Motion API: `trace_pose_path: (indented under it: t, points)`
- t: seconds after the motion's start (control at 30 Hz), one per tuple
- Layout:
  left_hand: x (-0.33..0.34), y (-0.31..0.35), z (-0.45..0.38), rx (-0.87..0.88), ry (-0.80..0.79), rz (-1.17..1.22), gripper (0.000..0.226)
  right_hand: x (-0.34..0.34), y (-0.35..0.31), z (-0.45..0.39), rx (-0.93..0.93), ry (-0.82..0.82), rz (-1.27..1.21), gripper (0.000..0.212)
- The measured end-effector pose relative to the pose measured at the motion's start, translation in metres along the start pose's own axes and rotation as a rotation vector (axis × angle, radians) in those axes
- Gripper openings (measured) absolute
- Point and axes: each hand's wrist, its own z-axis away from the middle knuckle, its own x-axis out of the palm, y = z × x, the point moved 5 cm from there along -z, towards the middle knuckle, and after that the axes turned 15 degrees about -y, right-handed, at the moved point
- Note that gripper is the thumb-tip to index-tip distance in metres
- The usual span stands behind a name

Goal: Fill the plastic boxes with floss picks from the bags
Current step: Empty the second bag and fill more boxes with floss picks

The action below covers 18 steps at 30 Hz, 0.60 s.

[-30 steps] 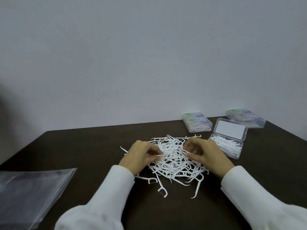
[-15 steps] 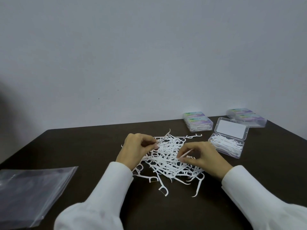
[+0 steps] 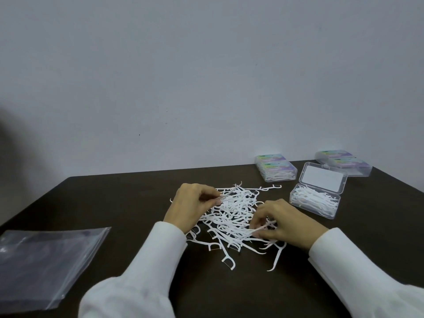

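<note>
A loose pile of white floss picks (image 3: pixel 231 214) lies on the dark table (image 3: pixel 114 203) in front of me. My left hand (image 3: pixel 190 206) pinches a few picks at the pile's left edge, their tips pointing up and right. My right hand (image 3: pixel 284 222) pinches some picks at the pile's lower right. An open clear plastic box (image 3: pixel 314 203), lid tilted back, holds several picks to the right of the pile.
Closed, filled boxes (image 3: pixel 275 167) stand at the back, with another pair of closed boxes (image 3: pixel 344 161) at the far right by the wall. An empty clear plastic bag (image 3: pixel 46 260) lies flat at the front left. A few stray picks (image 3: pixel 229 262) lie near the front of the pile.
My right hand has moved down and nearer to me along the pile, gathering picks. My left hand stays at the pile's left edge, still pinching picks.
</note>
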Motion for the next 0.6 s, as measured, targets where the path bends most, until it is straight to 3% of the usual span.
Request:
trace_pose_path:
  t: [0.33,0.6]
  points:
    - [-0.001,0.001,0.001,0.002,0.031,0.000,0.019,-0.009,0.002,0.002,-0.006,0.136,0.013,0.020]
    - [0.000,0.002,0.001,-0.020,0.104,0.192,0.015,-0.020,0.019,0.012,0.071,0.324,-0.300,0.011]
